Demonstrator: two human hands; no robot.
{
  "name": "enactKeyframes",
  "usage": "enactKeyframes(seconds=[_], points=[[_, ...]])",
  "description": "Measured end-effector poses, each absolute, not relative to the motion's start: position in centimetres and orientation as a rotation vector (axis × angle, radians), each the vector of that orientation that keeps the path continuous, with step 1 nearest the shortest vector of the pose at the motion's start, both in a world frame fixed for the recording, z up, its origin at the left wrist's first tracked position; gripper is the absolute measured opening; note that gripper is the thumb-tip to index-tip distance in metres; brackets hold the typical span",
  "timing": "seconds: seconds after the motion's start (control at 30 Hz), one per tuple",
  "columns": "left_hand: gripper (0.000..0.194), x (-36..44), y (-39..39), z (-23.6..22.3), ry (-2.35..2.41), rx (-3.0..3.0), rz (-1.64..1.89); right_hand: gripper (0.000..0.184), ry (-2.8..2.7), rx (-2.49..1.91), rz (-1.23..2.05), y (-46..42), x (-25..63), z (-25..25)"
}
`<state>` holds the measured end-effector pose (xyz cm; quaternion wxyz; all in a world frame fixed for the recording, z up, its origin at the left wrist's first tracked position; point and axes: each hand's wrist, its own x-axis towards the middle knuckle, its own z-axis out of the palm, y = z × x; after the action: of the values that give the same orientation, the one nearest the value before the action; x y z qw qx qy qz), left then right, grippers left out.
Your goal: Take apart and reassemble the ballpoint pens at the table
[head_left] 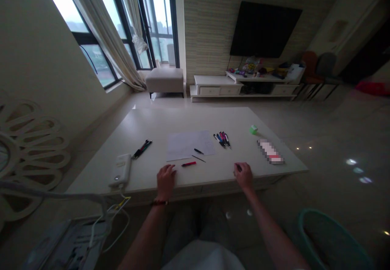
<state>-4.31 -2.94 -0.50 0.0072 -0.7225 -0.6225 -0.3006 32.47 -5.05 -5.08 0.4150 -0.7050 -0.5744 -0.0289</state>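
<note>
Red pen barrel [189,164] is lying at lower centre, near the counter's [189,116] front edge; a nudge from the left hand [166,177], resting half-curled beside it, could be rolling it off. Right hand [243,174] is resting curled; can't tell if either is gripping.

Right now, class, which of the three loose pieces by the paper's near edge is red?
The red piece nearest the left hand, off the paper; the black piece and thin rod are dark.

A living room (television [265,30], curtains [102,30]).
</note>
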Motion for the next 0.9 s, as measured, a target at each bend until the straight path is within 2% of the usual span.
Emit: enactKeyframes(seconds=[0.23,0.37,0.5,0.6,0.67,0.77,0.9], points=[[0.026,-11.2,-6.4,-1.9,-2.072,-1.918,-1.073,0.032,-1.326,-1.869,-0.240,-7.5,35.2,-6.0],[0.025,-7.6,-4.8,-1.3,-2.012,-2.115,-1.006,0.028,-1.362,-1.917,-0.171,-6.2,31.3,-4.7],[0.032,-1.1,-2.3,-0.2,-1.863,-2.408,-0.932,0.017,-1.608,-1.756,0.024,-3.8,24.1,-3.2],[0.018,1.8,-1.0,0.1,-1.877,-2.471,-0.878,0.020,-1.623,-1.704,0.103,-1.7,19.7,-2.5],[0.014,2.1,-0.6,-0.1,-1.947,-2.421,-0.909,0.016,-1.602,-1.733,0.125,-0.3,18.0,-2.2],[0.018,1.5,-0.4,-0.7,-2.084,-2.263,-1.083,0.006,-1.637,-1.785,0.158,1.2,17.1,-1.9],[0.026,0.8,-0.7,-0.8,-2.087,-2.230,-1.189,0.007,-1.733,-1.756,0.170,1.6,17.5,-1.4]])
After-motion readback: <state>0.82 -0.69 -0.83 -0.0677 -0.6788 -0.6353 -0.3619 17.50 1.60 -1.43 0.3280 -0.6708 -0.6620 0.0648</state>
